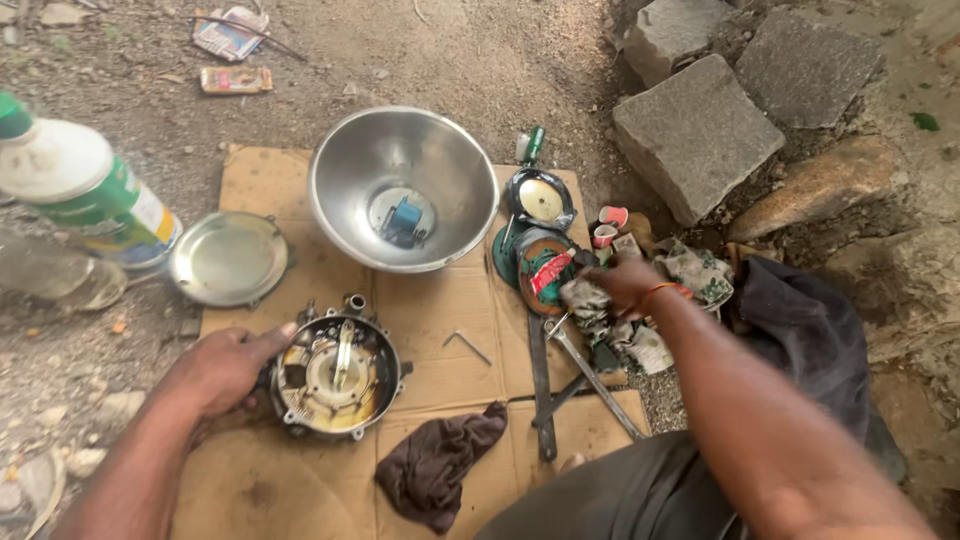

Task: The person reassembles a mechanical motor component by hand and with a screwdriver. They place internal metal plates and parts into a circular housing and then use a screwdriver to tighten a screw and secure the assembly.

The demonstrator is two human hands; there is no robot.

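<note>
My left hand (222,368) rests on the left rim of a round metal engine housing (337,377), oily inside, lying on flattened cardboard (450,300). My right hand (625,281) reaches to the right over a pile of patterned rags (690,272) and small parts, its fingers closed on a piece of rag. An orange band circles that wrist. Beside it lies a dark round tin (545,268) with red and green scraps inside.
A large steel bowl (403,186) holds a small blue part. A round metal cover (229,257), a white and green bottle (85,190), a hex key (466,345), wrenches (590,375), a dark cloth (438,462) and stone blocks (695,135) surround the work spot.
</note>
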